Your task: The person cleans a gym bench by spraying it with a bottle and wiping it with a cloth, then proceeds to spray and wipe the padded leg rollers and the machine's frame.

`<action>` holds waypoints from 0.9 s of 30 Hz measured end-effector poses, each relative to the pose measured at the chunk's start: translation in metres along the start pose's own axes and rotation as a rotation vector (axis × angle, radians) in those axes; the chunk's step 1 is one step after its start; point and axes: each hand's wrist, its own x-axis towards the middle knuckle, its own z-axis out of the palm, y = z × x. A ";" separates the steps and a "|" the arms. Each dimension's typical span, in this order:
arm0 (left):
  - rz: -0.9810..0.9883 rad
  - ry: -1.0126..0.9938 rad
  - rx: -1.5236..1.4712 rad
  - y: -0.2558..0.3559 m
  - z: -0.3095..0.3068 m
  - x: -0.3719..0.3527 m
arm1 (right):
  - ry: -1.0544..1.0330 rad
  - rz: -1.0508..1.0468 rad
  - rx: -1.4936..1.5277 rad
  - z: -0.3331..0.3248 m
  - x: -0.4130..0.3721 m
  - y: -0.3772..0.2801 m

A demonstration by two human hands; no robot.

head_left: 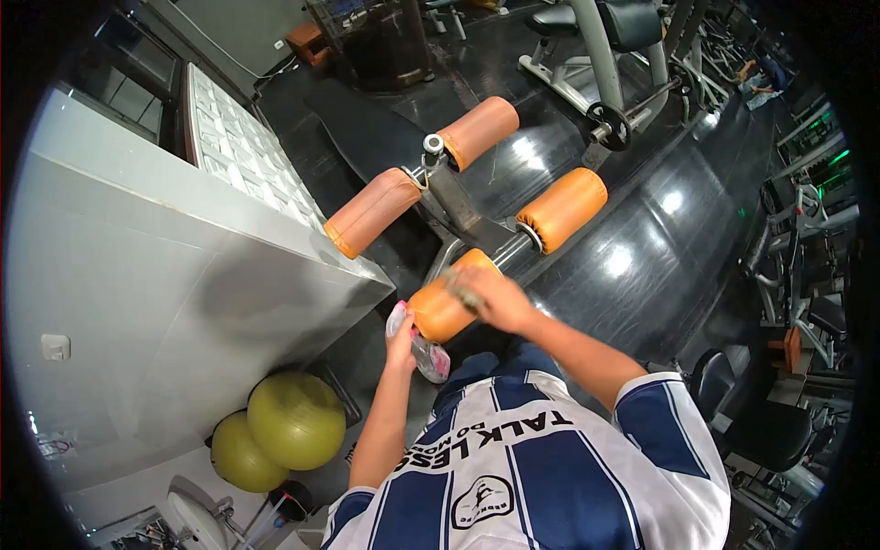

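An orange foam roller (440,314) on a metal bar lies right in front of me. My right hand (488,291) is closed on a greenish cloth (465,291) against the top of this roller; the hand is a little blurred. At the roller's left end, my left hand (401,341) is wrapped round a clear and pink item (431,359), perhaps a bottle or bag. A second orange roller (562,210) sits further along the same bar. Beyond are two faded orange rollers (371,212) (479,132) on a parallel bar.
A grey wall (147,247) stands on the left, with two green exercise balls (296,420) below it. Gym machines (600,55) are at the back and along the right side. Far off at the upper right, a person (765,78) is low to the floor.
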 end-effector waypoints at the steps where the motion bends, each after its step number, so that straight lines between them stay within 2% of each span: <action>1: -0.037 -0.003 -0.029 0.004 0.001 0.001 | 0.100 0.069 0.017 -0.005 0.005 0.013; 2: -0.035 -0.004 -0.025 0.001 0.000 0.002 | 0.200 0.135 0.033 -0.004 0.006 0.024; 3: -0.012 -0.023 -0.060 -0.002 -0.003 0.000 | 0.205 0.137 0.036 0.008 0.004 0.025; 5: 0.111 -0.034 -0.026 -0.003 0.003 -0.017 | 0.003 0.124 -0.051 0.043 0.004 0.014; 7: 0.153 -0.040 0.088 -0.018 -0.005 -0.030 | -0.050 0.023 -0.049 0.076 -0.015 -0.021; 8: 0.179 -0.072 0.150 -0.018 -0.003 -0.048 | -0.026 0.070 0.133 0.085 -0.020 -0.034; 10: 0.122 -0.060 0.158 -0.035 -0.014 -0.054 | -0.063 0.072 0.308 0.082 -0.027 -0.036; 12: 0.017 -0.101 0.346 -0.047 -0.022 -0.060 | -0.150 0.181 0.422 0.042 -0.033 -0.037; 14: -0.003 -0.065 0.339 -0.059 -0.018 -0.061 | -0.006 0.283 0.402 0.015 -0.047 -0.026; 15: 0.061 -0.047 0.326 -0.064 -0.015 -0.060 | 0.003 0.430 0.382 0.000 -0.055 -0.020; 16: 0.125 -0.028 0.313 -0.070 -0.014 -0.059 | 0.197 0.514 0.425 0.005 -0.068 -0.003; 17: 0.176 -0.010 0.348 -0.080 -0.017 -0.049 | 0.238 0.659 0.426 -0.003 -0.074 0.008; 18: 0.181 -0.005 0.343 -0.078 -0.012 -0.051 | 0.383 0.552 0.385 -0.003 -0.080 0.022; 19: 0.235 0.044 0.306 -0.072 -0.002 -0.056 | 0.447 0.618 0.423 -0.007 -0.081 0.030; 20: 0.285 0.094 0.269 -0.065 0.006 -0.061 | 0.478 0.637 0.371 -0.014 -0.076 0.033; 23: 0.306 0.048 0.168 -0.043 0.004 -0.056 | 0.474 0.573 0.284 -0.022 -0.047 0.032; 25: 0.270 -0.002 0.101 -0.028 0.004 -0.045 | 0.425 0.152 -0.088 -0.010 -0.021 0.034; 26: 0.276 -0.003 0.103 -0.024 0.005 -0.044 | 0.322 0.227 -0.159 0.001 -0.009 0.021; 27: 0.234 0.022 0.082 -0.019 0.006 -0.042 | 0.159 0.219 -0.020 0.021 0.004 0.027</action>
